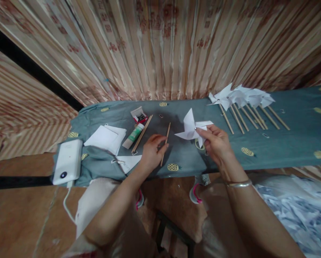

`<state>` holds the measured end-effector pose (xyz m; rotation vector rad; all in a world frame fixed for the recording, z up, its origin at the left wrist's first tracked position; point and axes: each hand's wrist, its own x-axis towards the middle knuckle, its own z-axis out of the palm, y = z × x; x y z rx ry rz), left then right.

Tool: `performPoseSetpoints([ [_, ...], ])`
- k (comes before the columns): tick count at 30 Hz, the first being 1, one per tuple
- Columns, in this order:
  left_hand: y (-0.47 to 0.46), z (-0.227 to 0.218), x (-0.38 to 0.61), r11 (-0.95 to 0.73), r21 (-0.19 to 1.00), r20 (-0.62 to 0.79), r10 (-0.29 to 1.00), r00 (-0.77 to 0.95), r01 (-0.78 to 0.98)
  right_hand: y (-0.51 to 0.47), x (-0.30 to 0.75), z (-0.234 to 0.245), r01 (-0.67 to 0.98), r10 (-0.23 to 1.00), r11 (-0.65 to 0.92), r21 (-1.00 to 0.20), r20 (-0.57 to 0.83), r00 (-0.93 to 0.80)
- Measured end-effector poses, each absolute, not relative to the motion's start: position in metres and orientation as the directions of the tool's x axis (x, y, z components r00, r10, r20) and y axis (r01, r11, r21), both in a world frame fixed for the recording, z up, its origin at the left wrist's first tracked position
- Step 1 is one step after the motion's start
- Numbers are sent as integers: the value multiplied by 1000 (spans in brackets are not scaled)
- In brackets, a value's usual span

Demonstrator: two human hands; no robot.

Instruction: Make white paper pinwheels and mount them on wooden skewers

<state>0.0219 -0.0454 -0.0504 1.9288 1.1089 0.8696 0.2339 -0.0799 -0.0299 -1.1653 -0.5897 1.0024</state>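
My right hand pinches a white paper pinwheel head at its centre, where a small pin shows, and holds it just above the grey-green cloth. My left hand rests on the cloth with its fingers closed round a thin wooden stick that lies pointing away from me. A second stick lies to the left of it.
Several finished pinwheels on sticks lie in a row at the far right of the covered table. A glue tube, a small open box, white paper squares and a white power bank lie at the left. Striped curtains hang behind.
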Motion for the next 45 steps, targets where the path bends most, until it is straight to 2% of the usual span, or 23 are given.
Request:
performPoseSetpoints([
  [4, -44, -55, 27, -491, 578, 159, 851, 500, 652, -81, 243, -28, -339, 879, 75, -938, -98, 467],
  [6, -41, -57, 31, -498, 507, 136, 852, 505, 703, -82, 245, -25, -353, 882, 79, -932, -100, 460],
  [8, -37, -58, 35, -482, 494, 125, 863, 490, 724, -82, 246, -22, -378, 887, 84, -922, -104, 449],
  [11, -35, -56, 39, -413, 560, 114, 897, 427, 719, -83, 247, -19, -423, 893, 92, -902, -113, 435],
  [14, -51, -51, 38, -308, 699, 116, 939, 322, 646, -86, 247, -16, -430, 902, 91, -898, -109, 419],
  [17, -88, -53, 36, -182, 879, 96, 973, 210, 440, -94, 244, -14, -418, 923, 69, -906, -101, 372],
  [20, -133, -62, 33, 24, 986, -45, 991, 127, 166, -107, 238, -13, -409, 947, -18, -912, -147, 285],
  [23, -165, -72, 32, 225, 974, -221, 971, 93, -32, -121, 230, -13, -385, 956, -134, -913, -222, 194],
  [30, -189, -96, 23, 425, 891, -426, 904, 27, -160, -150, 207, -27, -311, 960, -270, -911, -281, -10],
  [33, -191, -101, 23, 509, 838, -519, 855, 1, -195, -161, 196, -35, -179, 954, -299, -937, -299, -26],
  [38, -190, -97, 24, 589, 791, -587, 807, 63, -165, -174, 185, -45, 229, 972, -232, -945, -234, 18],
  [45, -193, -109, 26, 702, 565, -715, 678, 168, -433, -174, 186, -43, 472, 996, -90, -877, -66, 67],
])
